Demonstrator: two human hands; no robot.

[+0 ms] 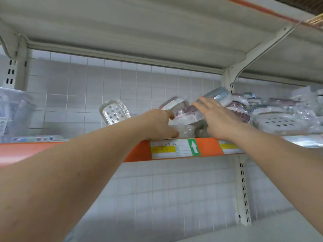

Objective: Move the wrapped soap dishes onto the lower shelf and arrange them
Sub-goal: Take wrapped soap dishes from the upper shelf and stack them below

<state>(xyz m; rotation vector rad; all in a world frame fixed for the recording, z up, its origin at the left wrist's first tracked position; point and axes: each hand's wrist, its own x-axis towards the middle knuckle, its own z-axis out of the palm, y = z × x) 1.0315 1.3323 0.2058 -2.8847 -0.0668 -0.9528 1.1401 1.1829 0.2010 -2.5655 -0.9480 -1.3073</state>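
A heap of plastic-wrapped soap dishes (272,117) lies on the upper shelf (206,148), which has an orange front edge. My left hand (161,124) grips the left end of a wrapped pink-and-white dish (185,117) at the heap's left side, thumb on top. With its fingers straight, my right hand (218,117) rests flat on the same cluster, just below a tilted blue-grey dish (218,96). One clear wrapped dish (114,111) leans upright against the tiled wall, apart to the left. The lower shelf (262,231) shows at the bottom right.
A clear plastic storage box (15,110) stands at the far left of the upper shelf, with a flat pack (36,137) in front of it. Another shelf board (157,28) hangs close overhead. A slotted upright post (243,189) runs down at the right.
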